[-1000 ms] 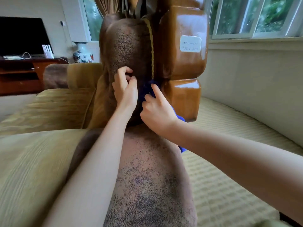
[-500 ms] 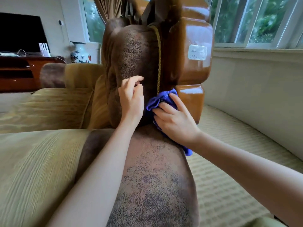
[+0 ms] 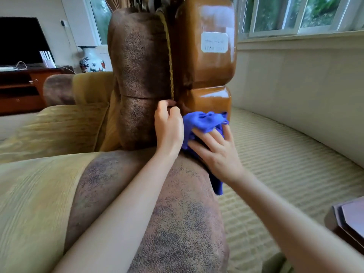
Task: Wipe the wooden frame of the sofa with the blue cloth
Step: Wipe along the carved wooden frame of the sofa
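Note:
The sofa's glossy brown wooden frame (image 3: 206,62) rises at the centre, with a white label stuck on it. A bunched blue cloth (image 3: 204,121) lies against the frame's lower block, and a strip of it hangs down beside the sofa back. My right hand (image 3: 214,150) presses the cloth against the wood with spread fingers. My left hand (image 3: 169,127) rests on the brown upholstery beside the yellow cord (image 3: 169,56), fingers curled at the seam where fabric meets wood.
Olive cushions (image 3: 39,194) fill the left. A ribbed cream seat (image 3: 285,164) runs along the wall under the windows on the right. A dark wooden object (image 3: 348,223) sits at the lower right. A TV cabinet (image 3: 21,85) and a painted vase (image 3: 91,62) stand at the back left.
My right hand has drawn the blue cloth out of the gap and down onto the frame's lower block, fingers now spread. My left hand has slid lower along the seam.

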Available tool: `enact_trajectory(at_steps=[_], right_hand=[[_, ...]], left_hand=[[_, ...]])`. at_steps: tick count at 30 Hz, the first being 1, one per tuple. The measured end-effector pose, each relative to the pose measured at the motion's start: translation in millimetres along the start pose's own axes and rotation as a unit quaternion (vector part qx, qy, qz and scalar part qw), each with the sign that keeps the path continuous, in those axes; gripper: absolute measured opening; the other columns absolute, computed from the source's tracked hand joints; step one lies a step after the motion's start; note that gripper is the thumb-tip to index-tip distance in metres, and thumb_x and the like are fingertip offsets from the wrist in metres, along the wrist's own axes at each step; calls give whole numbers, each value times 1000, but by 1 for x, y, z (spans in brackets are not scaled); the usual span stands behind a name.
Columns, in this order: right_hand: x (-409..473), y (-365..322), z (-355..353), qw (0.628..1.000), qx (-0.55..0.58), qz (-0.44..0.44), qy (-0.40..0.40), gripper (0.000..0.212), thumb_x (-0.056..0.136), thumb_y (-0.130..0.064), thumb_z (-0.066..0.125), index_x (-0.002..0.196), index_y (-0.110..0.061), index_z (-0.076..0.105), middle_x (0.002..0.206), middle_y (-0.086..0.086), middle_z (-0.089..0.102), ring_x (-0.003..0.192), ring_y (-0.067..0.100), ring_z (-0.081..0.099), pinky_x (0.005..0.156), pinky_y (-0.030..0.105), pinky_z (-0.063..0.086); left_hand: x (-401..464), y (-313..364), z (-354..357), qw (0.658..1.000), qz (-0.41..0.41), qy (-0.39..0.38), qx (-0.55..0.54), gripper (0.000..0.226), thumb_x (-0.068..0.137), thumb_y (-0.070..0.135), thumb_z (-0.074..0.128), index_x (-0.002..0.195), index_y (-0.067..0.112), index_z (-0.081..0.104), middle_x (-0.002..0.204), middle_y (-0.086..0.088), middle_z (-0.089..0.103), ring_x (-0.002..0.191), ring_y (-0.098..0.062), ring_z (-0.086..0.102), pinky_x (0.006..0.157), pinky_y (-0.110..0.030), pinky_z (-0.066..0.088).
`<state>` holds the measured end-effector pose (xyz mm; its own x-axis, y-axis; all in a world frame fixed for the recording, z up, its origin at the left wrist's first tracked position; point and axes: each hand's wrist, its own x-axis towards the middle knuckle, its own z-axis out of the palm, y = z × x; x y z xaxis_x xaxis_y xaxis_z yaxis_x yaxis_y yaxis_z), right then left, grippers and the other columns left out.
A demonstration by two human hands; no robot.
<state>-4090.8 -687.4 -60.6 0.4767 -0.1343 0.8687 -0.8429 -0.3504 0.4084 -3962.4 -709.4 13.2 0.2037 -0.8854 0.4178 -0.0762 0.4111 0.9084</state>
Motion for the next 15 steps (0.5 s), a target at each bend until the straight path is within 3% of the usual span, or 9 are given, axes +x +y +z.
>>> enact_trajectory(at_steps=[2,4,6,8,10,11,12,13,15], right_hand=[[-16,-16,9,982,32,180,45,10,93,-16,56,103,-14,58,126,9,44,110,29,47,101,49,36],[-17,-30,17,912,122,382,83,25,96,-23,48,120,-17,51,137,6,38,126,30,38,110,40,27],[4,-35,18,754,285,573,146,39,97,-27,37,136,-25,39,147,-1,32,138,23,29,115,29,21],[19,-29,17,602,416,651,201,38,93,-34,34,130,-31,44,139,-3,47,130,16,43,110,34,33],[30,-17,14,465,515,683,228,19,87,-33,43,98,-30,58,96,-3,63,89,19,58,79,39,49],[35,-11,12,366,568,699,235,11,82,-32,47,77,-26,55,70,-5,54,65,19,49,59,35,43],[39,-7,8,292,590,720,220,17,78,-31,48,64,-23,45,57,-7,40,52,18,36,50,29,33],[41,-6,6,243,606,727,214,22,77,-30,48,59,-23,36,53,-9,31,46,16,29,48,25,28],[45,-5,5,151,629,722,245,27,78,-31,46,60,-24,28,53,-12,33,43,15,33,49,20,30]], left_hand=[[-4,1,7,999,-4,16,-30,22,76,27,40,91,17,52,99,-14,53,81,-20,48,80,-36,43],[-6,1,11,999,7,31,-33,19,75,29,37,84,18,50,97,-11,52,78,-17,45,76,-34,42],[-6,1,13,998,13,43,-36,13,76,28,38,77,22,48,93,-9,52,77,-15,46,73,-32,42],[-3,-3,13,997,26,59,-33,9,77,26,38,73,24,47,88,-5,50,77,-15,45,74,-34,41],[0,-6,14,996,41,68,-34,9,77,23,38,72,25,45,86,-3,48,78,-16,43,76,-39,41],[0,-7,14,996,47,71,-33,9,78,22,38,72,25,44,85,-3,48,79,-17,43,78,-43,41],[0,-7,14,996,50,72,-32,9,78,22,38,72,26,43,86,-3,47,81,-18,42,80,-46,42],[0,-7,15,996,49,72,-29,9,78,23,37,73,27,43,87,-3,47,82,-18,43,82,-47,42],[1,-6,16,996,35,72,-27,11,78,25,35,77,28,45,90,-4,49,85,-20,44,86,-48,43]])
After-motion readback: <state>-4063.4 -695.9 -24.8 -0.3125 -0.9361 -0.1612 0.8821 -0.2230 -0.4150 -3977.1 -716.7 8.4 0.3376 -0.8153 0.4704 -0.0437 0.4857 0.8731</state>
